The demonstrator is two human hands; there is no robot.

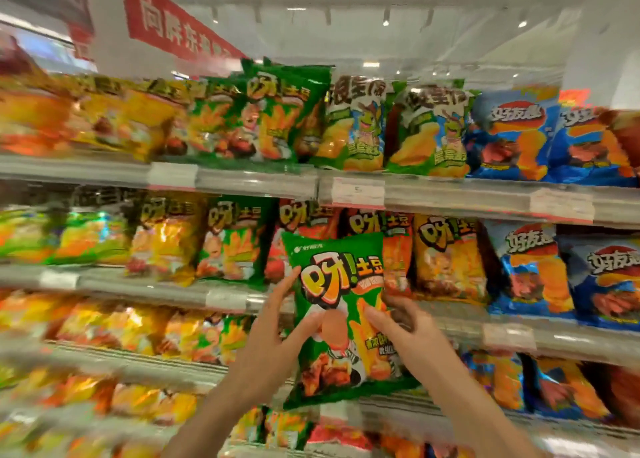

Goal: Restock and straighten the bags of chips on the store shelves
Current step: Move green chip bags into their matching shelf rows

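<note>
While both hands hold it up in front of the shelves, the green chip bag [341, 305] sits upright, front facing the camera. L to R: left hand [273, 333] w/ thumb pressed on the bag's front and fingers stretched up along its left edge; right hand [405, 322] pinching the right edge, thumb on front, fingers curled behind. Hands apart, bag btwn them. Behind: shelf rail [242, 182] w/ price tags, rows of yellow, green, blue bags.

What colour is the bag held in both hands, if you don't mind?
Green bag, with orange-yellow lettering; head view.
</note>
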